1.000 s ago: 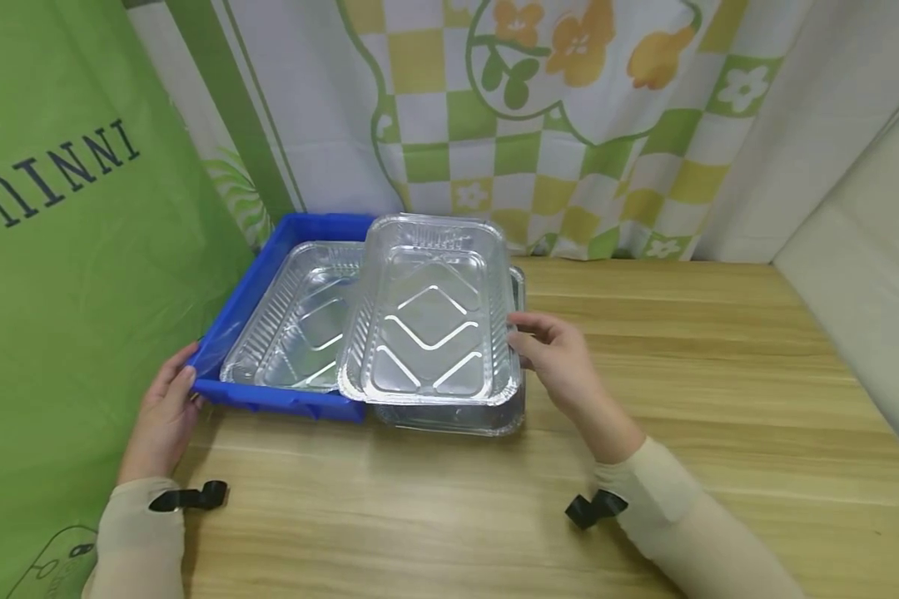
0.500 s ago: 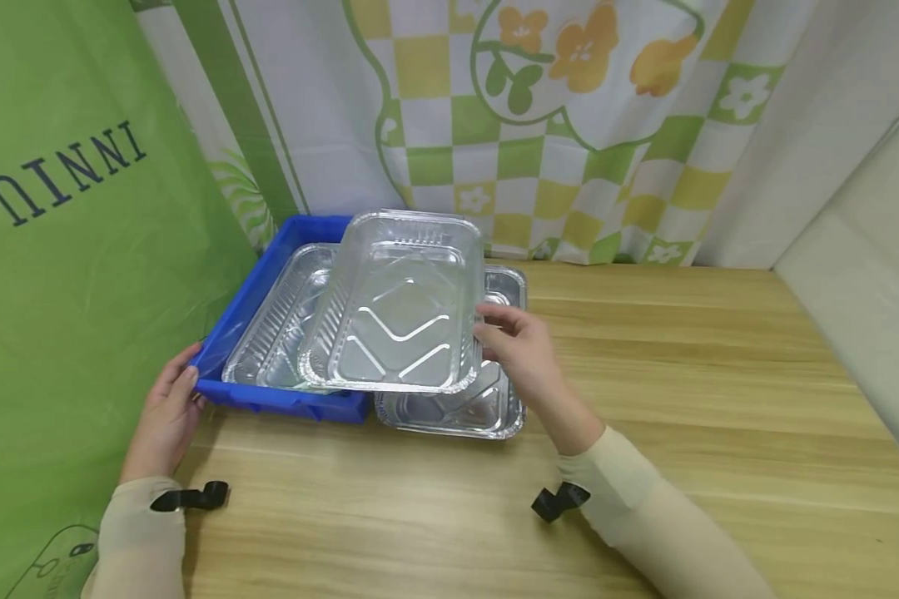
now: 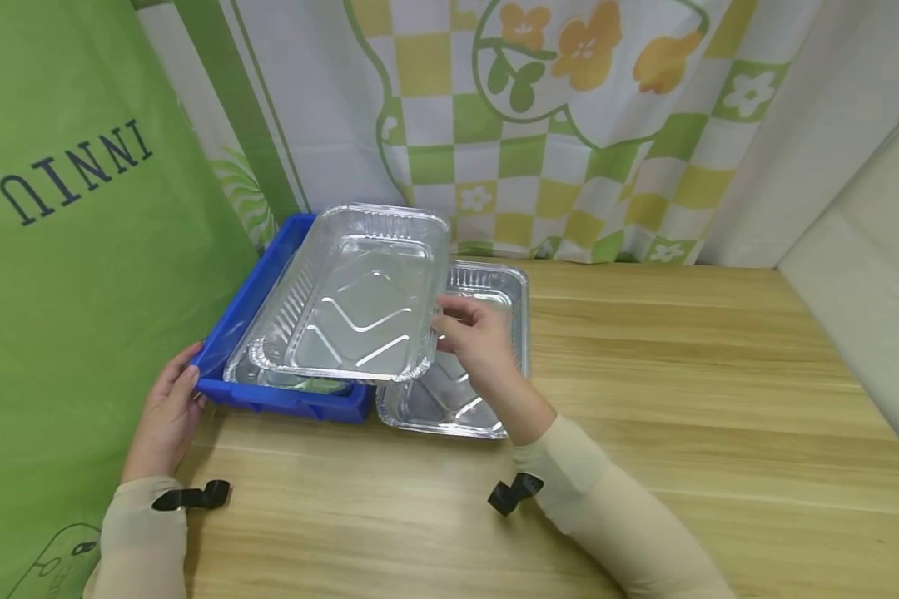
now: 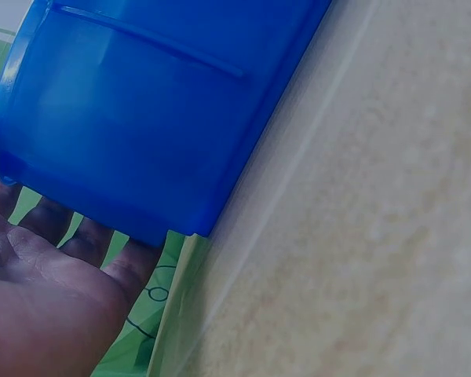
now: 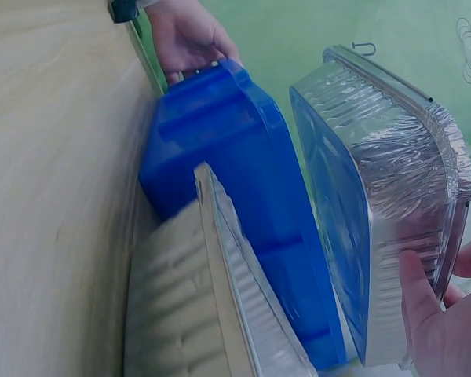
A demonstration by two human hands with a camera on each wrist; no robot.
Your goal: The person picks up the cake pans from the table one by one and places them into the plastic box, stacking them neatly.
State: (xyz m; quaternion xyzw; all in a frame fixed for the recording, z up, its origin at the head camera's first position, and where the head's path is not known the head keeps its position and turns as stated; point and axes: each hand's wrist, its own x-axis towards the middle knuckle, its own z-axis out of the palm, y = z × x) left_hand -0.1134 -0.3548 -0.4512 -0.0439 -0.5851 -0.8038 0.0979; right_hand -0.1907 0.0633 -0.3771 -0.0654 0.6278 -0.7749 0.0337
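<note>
My right hand (image 3: 483, 337) pinches the right rim of an aluminium foil pan (image 3: 367, 299), thumb outside the rim. The pan hangs tilted over the blue plastic bin (image 3: 285, 401); in the right wrist view its underside stands apart from the bin's rim. Inside the bin lies another foil pan (image 3: 238, 366), mostly hidden under the held one. My left hand (image 3: 166, 416) grips the bin's near left corner, thumb at the rim; the left wrist view shows the fingers (image 4: 86, 239) along its wall. A further foil pan (image 3: 449, 408) sits on the table against the bin's right side.
The wooden table (image 3: 682, 399) runs out to the right of the pans. A green fabric panel (image 3: 67, 274) with lettering rises close by the bin on the left. Behind the table hangs a checked, flowered curtain (image 3: 517, 166); a pale wall (image 3: 869, 216) stands at the right.
The right hand has carried the foil pan leftward, from above the table pan to above the bin, uncovering most of the table pan. The left hand has stayed at the bin's corner.
</note>
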